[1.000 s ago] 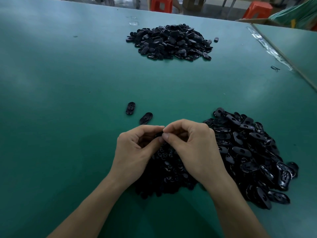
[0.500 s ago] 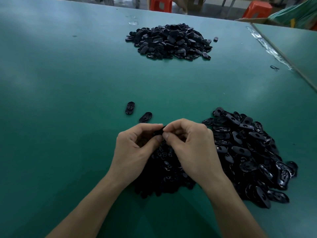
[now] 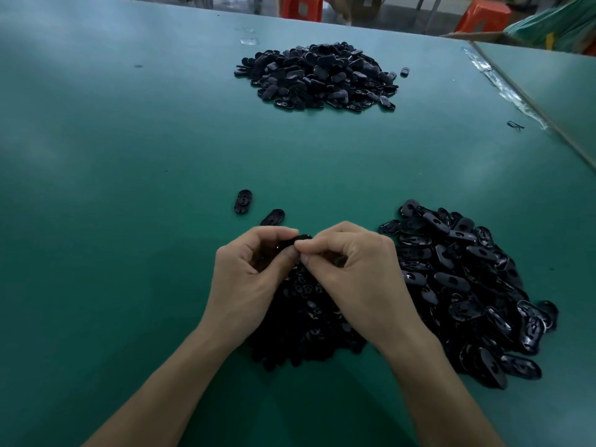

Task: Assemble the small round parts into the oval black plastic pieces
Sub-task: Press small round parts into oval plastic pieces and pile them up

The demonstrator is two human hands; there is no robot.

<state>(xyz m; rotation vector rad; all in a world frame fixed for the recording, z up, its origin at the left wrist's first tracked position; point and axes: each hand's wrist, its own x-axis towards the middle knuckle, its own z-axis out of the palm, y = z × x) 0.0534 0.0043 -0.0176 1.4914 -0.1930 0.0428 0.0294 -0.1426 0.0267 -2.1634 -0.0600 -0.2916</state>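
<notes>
You seem mid-insertion: left hand (image 3: 248, 279) and right hand (image 3: 354, 272) pinch one oval piece (image 3: 303, 237) above the small-parts pile (image 3: 306, 317); next, press squarely.

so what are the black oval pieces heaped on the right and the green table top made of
Glossy black oval pieces in the right-hand heap: most likely hard moulded plastic; they show sharp light glints, and identical shapes with holes. Green table top: a smooth, semi-matt sheet, perhaps rubber or vinyl matting; it gives only soft, blurred reflections, so the exact material stays open.
</notes>
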